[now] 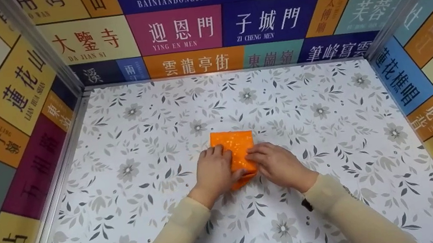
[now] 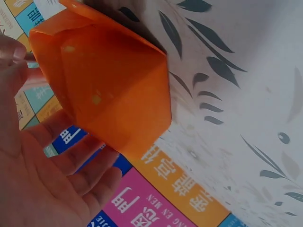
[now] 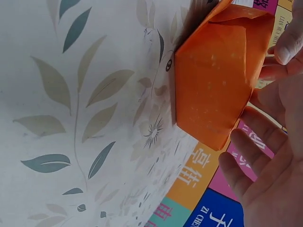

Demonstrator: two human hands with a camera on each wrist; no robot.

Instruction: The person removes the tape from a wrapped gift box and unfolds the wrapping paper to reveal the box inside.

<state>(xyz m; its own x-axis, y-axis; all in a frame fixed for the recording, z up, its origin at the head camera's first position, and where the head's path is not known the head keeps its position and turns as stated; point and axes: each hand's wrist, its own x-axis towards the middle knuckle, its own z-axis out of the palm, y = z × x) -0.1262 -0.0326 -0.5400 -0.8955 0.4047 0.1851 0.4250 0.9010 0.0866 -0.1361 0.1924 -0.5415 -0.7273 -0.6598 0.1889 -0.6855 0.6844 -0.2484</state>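
Observation:
An orange folded paper piece with light flecks stands out from the patterned tabletop. In the head view its upper face is squarish and its near end forms a folded point. My left hand rests on its left side, fingers on the upper face and thumb by the near fold. From the right, my right hand touches its right edge with the fingertips. Both wrist views show the paper's smooth side and a raised, creased flap. The extended fingers of the right hand lie along its edge.
The tabletop carries a white sheet printed with grey flowers and leaves. Panels with large Chinese lettering rise at the back and both sides. Metal frame bars run along the table's edges.

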